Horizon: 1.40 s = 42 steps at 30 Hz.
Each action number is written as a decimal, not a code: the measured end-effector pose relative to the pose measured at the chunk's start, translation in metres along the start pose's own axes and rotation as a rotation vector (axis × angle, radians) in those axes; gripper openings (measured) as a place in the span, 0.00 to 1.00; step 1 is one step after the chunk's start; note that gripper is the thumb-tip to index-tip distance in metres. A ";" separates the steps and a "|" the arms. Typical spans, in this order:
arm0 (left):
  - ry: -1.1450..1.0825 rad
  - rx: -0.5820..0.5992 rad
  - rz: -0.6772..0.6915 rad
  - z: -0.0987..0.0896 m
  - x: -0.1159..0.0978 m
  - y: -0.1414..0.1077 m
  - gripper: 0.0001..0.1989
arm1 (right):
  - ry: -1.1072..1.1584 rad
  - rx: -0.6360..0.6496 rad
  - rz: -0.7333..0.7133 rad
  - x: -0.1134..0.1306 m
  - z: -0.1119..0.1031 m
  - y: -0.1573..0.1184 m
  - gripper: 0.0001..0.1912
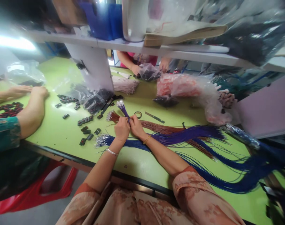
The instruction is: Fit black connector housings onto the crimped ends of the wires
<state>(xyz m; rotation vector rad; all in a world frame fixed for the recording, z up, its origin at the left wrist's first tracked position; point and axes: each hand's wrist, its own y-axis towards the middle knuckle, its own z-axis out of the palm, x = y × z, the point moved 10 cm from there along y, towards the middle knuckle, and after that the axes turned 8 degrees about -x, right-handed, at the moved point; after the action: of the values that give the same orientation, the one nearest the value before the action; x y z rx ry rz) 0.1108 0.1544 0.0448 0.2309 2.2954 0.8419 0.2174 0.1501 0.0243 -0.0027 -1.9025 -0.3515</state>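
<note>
Over the tabletop (137,159), left hand (122,128) and right hand (137,127): fingers pinching purple wires (180,134) near silver tips (120,103). Tape roll (140,116) and knife (155,117) lie beyond, rightward.

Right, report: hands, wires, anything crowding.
Left hand and right hand gripping purple wires near silvery tips. Brown wires, blue wires close alongside. Knife beyond, untouched.

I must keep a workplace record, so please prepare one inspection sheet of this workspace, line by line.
Surface: green tabletop, partly covered by work items.
Job's things: purple wire bundle, held near its silvery tips; brown wire bundle and blue wire bundle close by.
Clutter: knife, dark ring, small black parts, plastic bag.
Hands: left hand and right hand together, both closed on the purple wire bundle.
Cables: apart from wire bundles, nothing seen.
Surroundings: shelf above; co-worker's arm at left, another co-worker's hand opposite.
</note>
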 end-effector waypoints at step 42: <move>-0.126 0.301 -0.001 -0.013 0.014 0.026 0.05 | -0.156 0.112 -0.150 0.013 0.007 -0.008 0.11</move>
<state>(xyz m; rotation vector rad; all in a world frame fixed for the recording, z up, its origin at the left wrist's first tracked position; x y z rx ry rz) 0.0901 0.1727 0.0610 0.4040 2.2946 0.4636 0.2054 0.1418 0.0322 0.1932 -2.0801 -0.3541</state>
